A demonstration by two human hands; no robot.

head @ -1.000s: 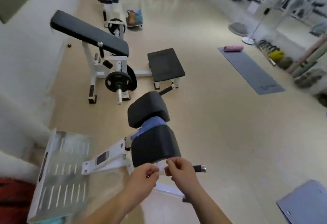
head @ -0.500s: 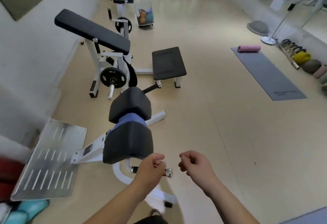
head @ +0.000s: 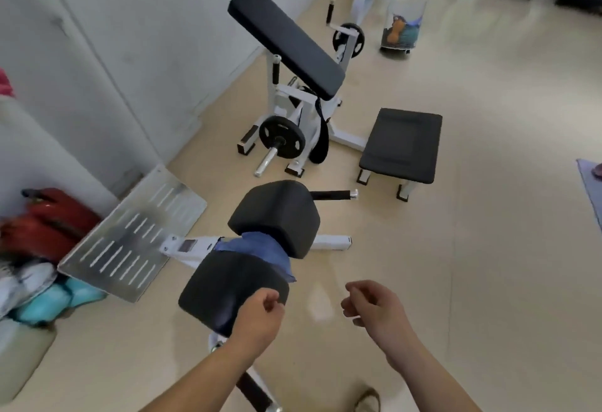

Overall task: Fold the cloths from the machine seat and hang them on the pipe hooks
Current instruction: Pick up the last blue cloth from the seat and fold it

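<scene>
A blue cloth (head: 260, 253) lies wedged between the two black pads of the white machine, the near seat pad (head: 224, 288) and the far pad (head: 277, 216). My left hand (head: 259, 317) hovers over the near pad's front right corner, fingers loosely curled, holding nothing. To its right my right hand (head: 374, 309) hangs over bare floor, fingers also loosely curled and empty. Neither hand touches the cloth. No pipe hooks are in view.
A metal footplate (head: 130, 239) leans at the left of the machine. Red bags (head: 49, 219) and teal and white bundles (head: 49, 297) lie against the left wall. A preacher bench (head: 286, 43) with a weight plate (head: 282, 138) and a low black bench (head: 402, 144) stand beyond.
My hands, close together a second ago, have drawn apart. The view has swung left, so the machine now sits more to the centre and the wall fills the left.
</scene>
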